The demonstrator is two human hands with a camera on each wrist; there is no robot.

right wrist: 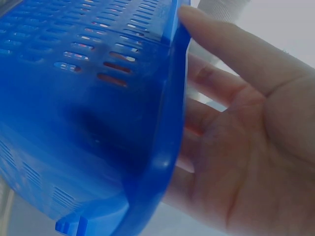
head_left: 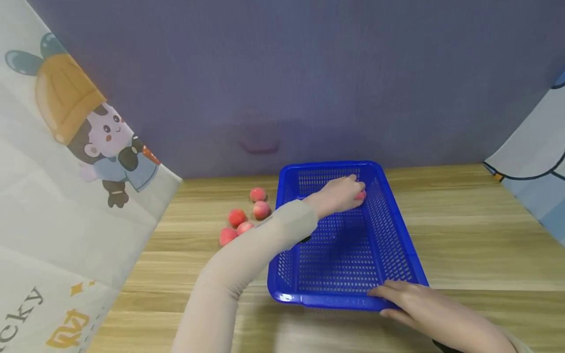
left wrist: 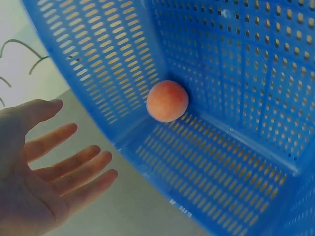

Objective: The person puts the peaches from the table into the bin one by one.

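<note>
A blue plastic basket (head_left: 419,277) with slotted walls stands on the wooden table. One pink-red peach (left wrist: 167,101) lies in its far right corner. My left hand (head_left: 339,195) reaches into the basket beside that peach. In the left wrist view the left hand (left wrist: 59,169) has its fingers loosely spread, apart from the fruit. At the near right corner, my right hand (head_left: 410,301) grips the basket's rim. The right wrist view shows the thumb of the right hand (right wrist: 236,128) on one side of the rim and the other fingers behind it.
Several peaches (head_left: 261,210) lie on the wooden table (head_left: 468,220) left of the basket, partly behind the left sleeve (head_left: 265,235). A grey-blue panel (head_left: 309,83) rises along the back. A printed sheet (head_left: 66,196) hangs on the left, another (head_left: 538,157) on the right.
</note>
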